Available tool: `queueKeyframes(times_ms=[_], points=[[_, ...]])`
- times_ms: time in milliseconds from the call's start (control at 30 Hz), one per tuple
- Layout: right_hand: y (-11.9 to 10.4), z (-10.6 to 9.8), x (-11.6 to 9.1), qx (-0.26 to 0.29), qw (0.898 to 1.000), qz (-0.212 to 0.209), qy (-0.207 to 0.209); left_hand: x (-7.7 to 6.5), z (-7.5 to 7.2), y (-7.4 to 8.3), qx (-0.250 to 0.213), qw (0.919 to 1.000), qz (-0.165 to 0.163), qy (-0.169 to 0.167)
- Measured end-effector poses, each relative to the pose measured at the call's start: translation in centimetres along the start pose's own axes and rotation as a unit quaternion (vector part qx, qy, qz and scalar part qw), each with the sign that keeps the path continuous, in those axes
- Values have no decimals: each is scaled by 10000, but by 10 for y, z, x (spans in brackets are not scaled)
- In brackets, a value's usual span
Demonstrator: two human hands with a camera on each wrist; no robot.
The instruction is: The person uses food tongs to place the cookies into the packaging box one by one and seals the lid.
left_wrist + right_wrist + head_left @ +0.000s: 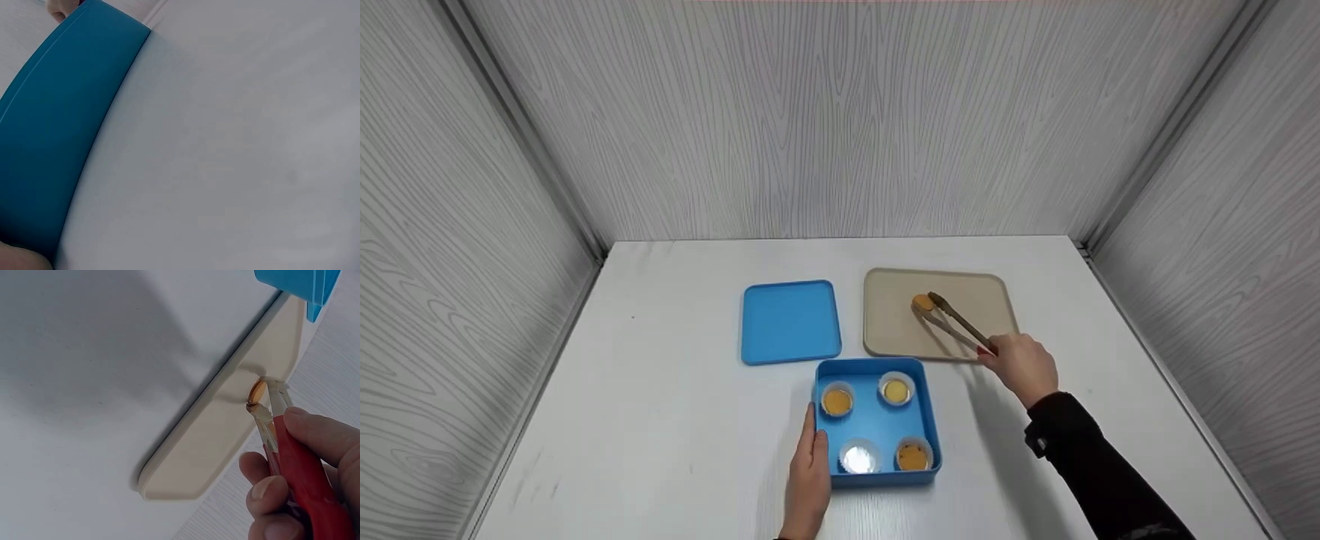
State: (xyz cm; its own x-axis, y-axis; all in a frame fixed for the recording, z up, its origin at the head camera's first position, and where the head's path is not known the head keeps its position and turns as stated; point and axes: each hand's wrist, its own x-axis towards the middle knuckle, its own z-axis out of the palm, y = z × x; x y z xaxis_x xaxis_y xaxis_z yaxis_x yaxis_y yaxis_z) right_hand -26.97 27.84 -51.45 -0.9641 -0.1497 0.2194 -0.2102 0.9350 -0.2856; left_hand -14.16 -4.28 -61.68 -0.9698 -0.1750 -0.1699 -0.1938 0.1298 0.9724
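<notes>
My right hand (1020, 367) grips tongs (966, 321) with red handles (306, 478). Between the tong tips is a round orange-brown cookie (922, 302), over the beige tray (885, 334). Along the left wall of a blue square box (874, 420) lies my left hand (808, 480), its index finger straight and its thumb at the rim. Several white paper cups stand in the box. The far-left cup (837, 399) and near-right cup (915, 455) hold brownish rounds, the far-right cup (896, 389) a pale yellow one. A shiny pale bottom shows in the near-left cup (859, 456).
A flat blue square lid (791, 322) lies on the white table (675, 405), left of the tray and behind the box. Wood-grain panels enclose the table at the back, left and right.
</notes>
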Motion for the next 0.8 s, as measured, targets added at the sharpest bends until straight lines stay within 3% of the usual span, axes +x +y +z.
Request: queueKeyframes(times_ms=[800], points=[[-1,-3,-25,-70,9993,-216,300,-1,-1,2,18,10000,-66,-69]])
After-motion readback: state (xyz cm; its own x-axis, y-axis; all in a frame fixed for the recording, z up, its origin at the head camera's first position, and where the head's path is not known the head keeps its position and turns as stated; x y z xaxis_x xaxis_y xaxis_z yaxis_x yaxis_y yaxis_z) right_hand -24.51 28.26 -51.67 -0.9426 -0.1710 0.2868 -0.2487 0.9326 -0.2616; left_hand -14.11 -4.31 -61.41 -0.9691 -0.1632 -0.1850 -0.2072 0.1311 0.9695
